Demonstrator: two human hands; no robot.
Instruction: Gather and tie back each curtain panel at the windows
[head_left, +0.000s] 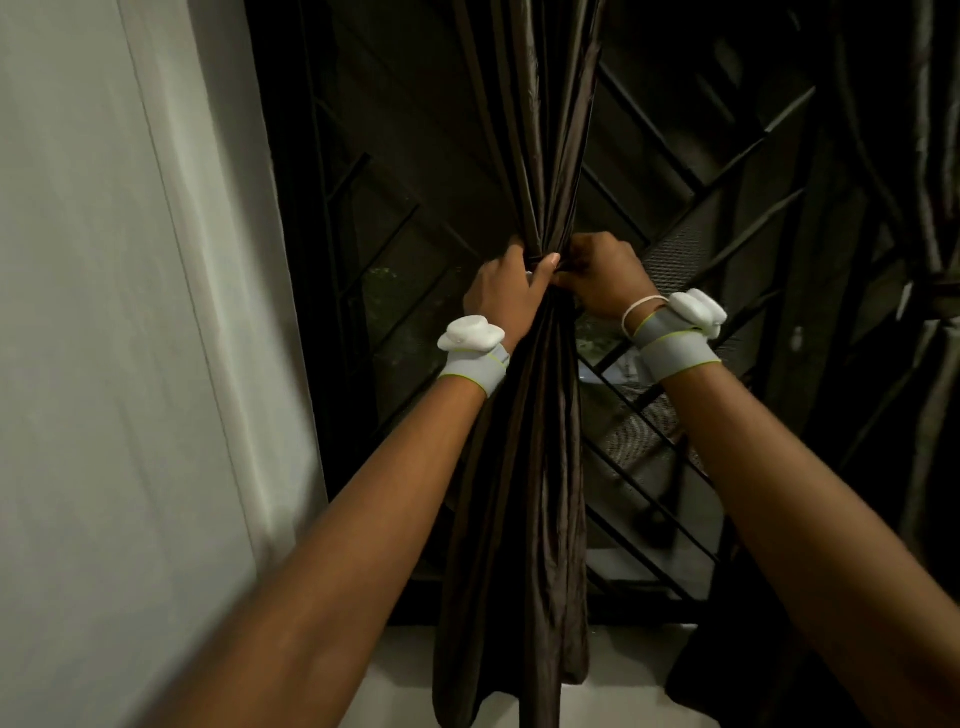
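A dark brown curtain panel (524, 467) hangs in front of the window, bunched into a narrow column at mid-height. My left hand (506, 296) wraps the bunch from the left, thumb across its front. On the right side my right hand (602, 280) pinches the same gathered spot, fingers curled into the fabric. A thin dark tie seems to run around the bunch between my hands, but it is mostly hidden. A white elastic band (636, 312) sits on my right wrist.
A black metal window grille (701, 218) with diagonal bars stands behind the curtain. A pale wall (130, 312) fills the left. Another dark curtain panel (930, 234), gathered and tied, hangs at the far right. A light sill (405, 649) runs below.
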